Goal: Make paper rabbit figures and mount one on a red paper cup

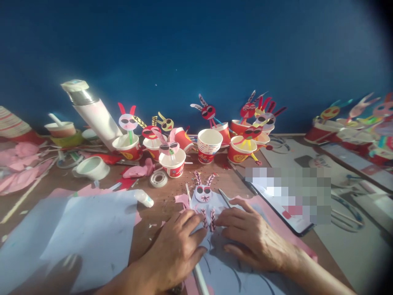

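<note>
A person's left hand [179, 243] and right hand [256, 233] are resting apart over a paper sheet [222, 270], fingers spread, tips nearing two patterned strips [213, 221] that are lying just below a rabbit face [203, 198]. Behind, a red-eared figure [127, 127] is standing in a red cup [132, 154], a pink figure [168, 148] is leaning in the front cup [172, 169], and a nested cup stack [207, 144] is standing beside them, while a white bowl [93, 169] is lying tipped.
</note>
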Demonstrator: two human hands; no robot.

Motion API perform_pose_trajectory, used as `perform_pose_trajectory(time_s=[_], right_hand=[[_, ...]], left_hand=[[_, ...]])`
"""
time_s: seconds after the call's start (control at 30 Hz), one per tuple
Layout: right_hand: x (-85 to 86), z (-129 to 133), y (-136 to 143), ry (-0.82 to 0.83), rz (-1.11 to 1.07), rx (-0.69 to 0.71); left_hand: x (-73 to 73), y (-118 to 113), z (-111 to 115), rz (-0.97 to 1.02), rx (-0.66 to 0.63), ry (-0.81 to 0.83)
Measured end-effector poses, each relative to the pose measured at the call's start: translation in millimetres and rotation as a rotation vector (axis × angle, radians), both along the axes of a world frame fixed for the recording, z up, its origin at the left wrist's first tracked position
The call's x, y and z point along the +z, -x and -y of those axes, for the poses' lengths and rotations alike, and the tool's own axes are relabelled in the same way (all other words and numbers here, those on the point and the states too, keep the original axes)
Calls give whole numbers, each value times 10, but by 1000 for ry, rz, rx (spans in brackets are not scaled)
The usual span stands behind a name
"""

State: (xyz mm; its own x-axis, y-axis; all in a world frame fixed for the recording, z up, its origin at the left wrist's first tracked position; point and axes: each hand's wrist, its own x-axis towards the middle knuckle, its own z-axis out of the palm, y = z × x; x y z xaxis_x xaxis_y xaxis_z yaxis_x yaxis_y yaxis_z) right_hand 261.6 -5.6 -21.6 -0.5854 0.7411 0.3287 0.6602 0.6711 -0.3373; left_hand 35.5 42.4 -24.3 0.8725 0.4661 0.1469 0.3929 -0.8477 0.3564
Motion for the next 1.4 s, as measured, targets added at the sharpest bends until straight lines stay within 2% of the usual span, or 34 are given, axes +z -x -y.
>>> perform_pose_trajectory(time_s=[0.23,0.5,0.6,0.73,0.87,1.0,1.1,1.27,1.4], right_hand=[[-6,-11,-44,11,-37,-35],[-31,-6,-35,18,-83,-89],[-75,2,-53,27,-100,-94],[-117,-1,-61,25,-116,-94],[-141,-15,-37,40,-129,-123],[-182,-7,-25,-18,-103,-182],[-176,-2,-34,-58,-35,-231],[-22,-80,-59,-63,43,-277],[114,-215,8,7,115,-356]], left_hand=[[31,59,-37,78,-15,34],[96,124,-1,344,25,13],[175,230,-36,360,107,-16],[275,437,-105,444,309,-47],[201,521,-116,422,390,-10],[102,471,-95,388,455,126],[121,448,-89,431,546,328],[210,455,-111,565,681,777],[215,438,-126,657,723,903]])
